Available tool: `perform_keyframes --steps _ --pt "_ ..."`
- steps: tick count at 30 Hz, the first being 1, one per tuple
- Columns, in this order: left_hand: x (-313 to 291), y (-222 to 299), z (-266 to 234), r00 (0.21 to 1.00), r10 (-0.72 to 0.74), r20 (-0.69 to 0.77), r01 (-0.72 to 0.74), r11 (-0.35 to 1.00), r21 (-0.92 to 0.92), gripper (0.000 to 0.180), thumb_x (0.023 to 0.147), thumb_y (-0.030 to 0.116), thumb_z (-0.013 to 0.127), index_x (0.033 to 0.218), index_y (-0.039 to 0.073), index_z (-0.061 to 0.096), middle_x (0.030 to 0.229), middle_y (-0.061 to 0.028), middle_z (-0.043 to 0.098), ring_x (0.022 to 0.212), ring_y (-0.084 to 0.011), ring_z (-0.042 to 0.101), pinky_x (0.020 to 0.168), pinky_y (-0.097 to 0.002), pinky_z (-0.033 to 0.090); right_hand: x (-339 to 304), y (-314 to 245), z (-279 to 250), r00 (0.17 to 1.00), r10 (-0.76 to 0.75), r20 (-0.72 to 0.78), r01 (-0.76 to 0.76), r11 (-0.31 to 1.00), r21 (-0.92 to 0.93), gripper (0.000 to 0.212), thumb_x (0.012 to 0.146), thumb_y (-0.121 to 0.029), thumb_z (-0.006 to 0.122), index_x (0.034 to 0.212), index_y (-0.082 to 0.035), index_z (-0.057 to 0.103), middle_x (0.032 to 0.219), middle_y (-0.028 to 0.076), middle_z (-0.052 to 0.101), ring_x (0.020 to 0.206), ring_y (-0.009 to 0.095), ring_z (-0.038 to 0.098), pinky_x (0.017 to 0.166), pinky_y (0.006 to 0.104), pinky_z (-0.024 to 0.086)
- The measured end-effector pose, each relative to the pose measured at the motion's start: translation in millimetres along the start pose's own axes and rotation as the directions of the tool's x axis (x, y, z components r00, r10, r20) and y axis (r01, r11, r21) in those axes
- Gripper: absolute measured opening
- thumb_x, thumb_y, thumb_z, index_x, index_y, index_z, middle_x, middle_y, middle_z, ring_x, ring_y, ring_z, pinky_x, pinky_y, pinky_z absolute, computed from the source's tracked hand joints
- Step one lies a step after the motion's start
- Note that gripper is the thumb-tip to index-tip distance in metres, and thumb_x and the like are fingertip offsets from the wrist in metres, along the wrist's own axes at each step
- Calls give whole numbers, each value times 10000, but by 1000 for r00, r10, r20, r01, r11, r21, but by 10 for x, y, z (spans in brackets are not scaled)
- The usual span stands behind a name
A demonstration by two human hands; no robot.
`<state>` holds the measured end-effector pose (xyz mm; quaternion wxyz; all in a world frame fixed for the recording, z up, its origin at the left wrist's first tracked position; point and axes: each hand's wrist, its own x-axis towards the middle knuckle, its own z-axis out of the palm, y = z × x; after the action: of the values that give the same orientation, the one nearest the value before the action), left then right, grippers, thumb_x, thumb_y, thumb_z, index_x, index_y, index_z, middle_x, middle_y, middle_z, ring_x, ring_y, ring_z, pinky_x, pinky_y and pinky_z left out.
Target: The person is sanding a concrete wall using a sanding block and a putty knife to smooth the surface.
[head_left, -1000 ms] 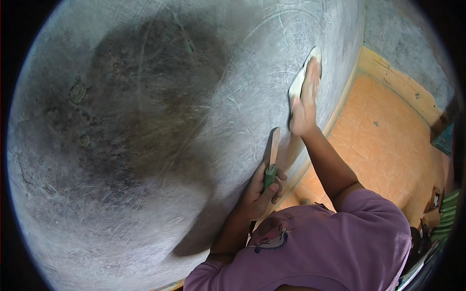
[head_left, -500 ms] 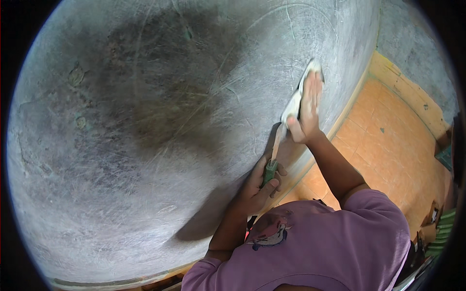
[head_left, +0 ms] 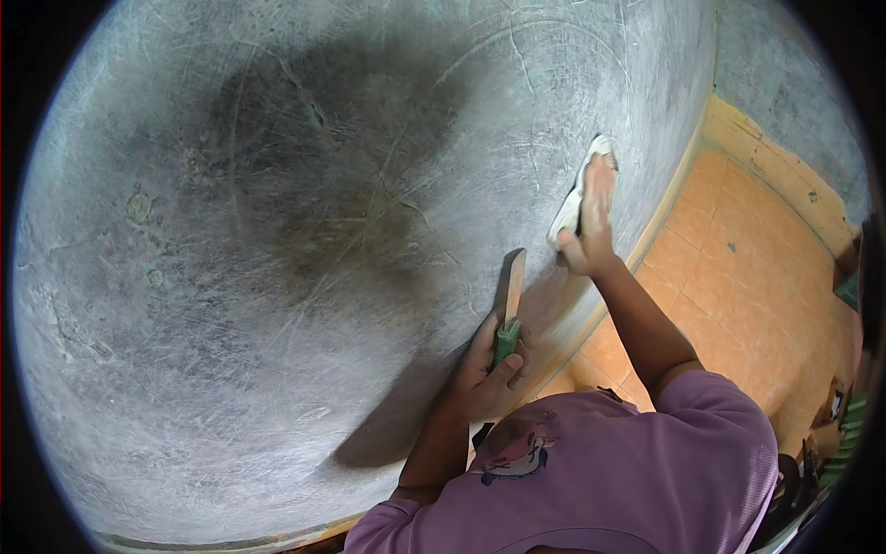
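Note:
My left hand [head_left: 487, 371] is closed round the green handle [head_left: 507, 342] of a knife-like tool with a flat, round-tipped brownish blade [head_left: 516, 284]. The blade points up and away from me, just over a broad grey surface [head_left: 369, 406]. Farther right, my right hand [head_left: 593, 208] holds a long white piece [head_left: 568, 210], perhaps folded cloth, against that surface. Its fingers lie straight along the piece and its thumb stands off to the left. The palm hides much of the white piece. A gap separates the blade from it.
Scratches, cracks and chipped spots [head_left: 139, 207] mark the grey surface, and shadows fall across it. Orange floor tiles [head_left: 738, 249] lie beyond its right edge, bordered by a yellowish ledge [head_left: 775, 157]. Green ridged material [head_left: 844, 448] and other clutter sit at the lower right.
My right hand and the white piece have come slightly nearer to me. The blade, which reached up to the white piece, is now apart from it. The view has shifted a little.

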<state>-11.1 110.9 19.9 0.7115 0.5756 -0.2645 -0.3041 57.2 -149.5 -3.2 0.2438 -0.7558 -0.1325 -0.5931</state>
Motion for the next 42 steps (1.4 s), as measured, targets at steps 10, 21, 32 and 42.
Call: perform_keyframes --steps 10,21,32,42 --pt "-52 -20 -61 1000 11 -29 -10 1000 15 694 912 205 595 1479 77 217 1112 -42 556 796 -111 553 607 -232 438 363 -244 50 994 95 -46 -91 993 76 788 905 -341 468 1445 132 146 1511 323 161 1421 466 94 1140 516 -3" --pt "-28 -42 -88 999 14 -50 -14 1000 9 712 900 227 618 1478 77 232 1108 -45 557 791 -113 555 593 -238 439 459 -176 78 974 192 -118 -188 981 42 786 920 -351 429 1449 132 108 1522 316 129 1421 469 83 1137 525 -3" --pt "-41 23 -37 999 -20 -48 21 1000 8 715 900 191 606 1484 67 213 1129 -51 558 797 -112 559 613 -245 446 571 -111 57 952 249 -178 -230 966 116 813 921 -419 449 1456 111 143 1522 313 138 1423 469 68 1117 571 -29" --pt "-10 -31 -57 999 25 25 -25 1000 7 706 914 186 595 1487 63 199 1148 -63 542 823 -115 561 614 -248 454 405 -64 5 965 226 -132 -215 972 97 810 927 -403 433 1443 140 125 1512 335 127 1419 476 80 1117 578 -7"
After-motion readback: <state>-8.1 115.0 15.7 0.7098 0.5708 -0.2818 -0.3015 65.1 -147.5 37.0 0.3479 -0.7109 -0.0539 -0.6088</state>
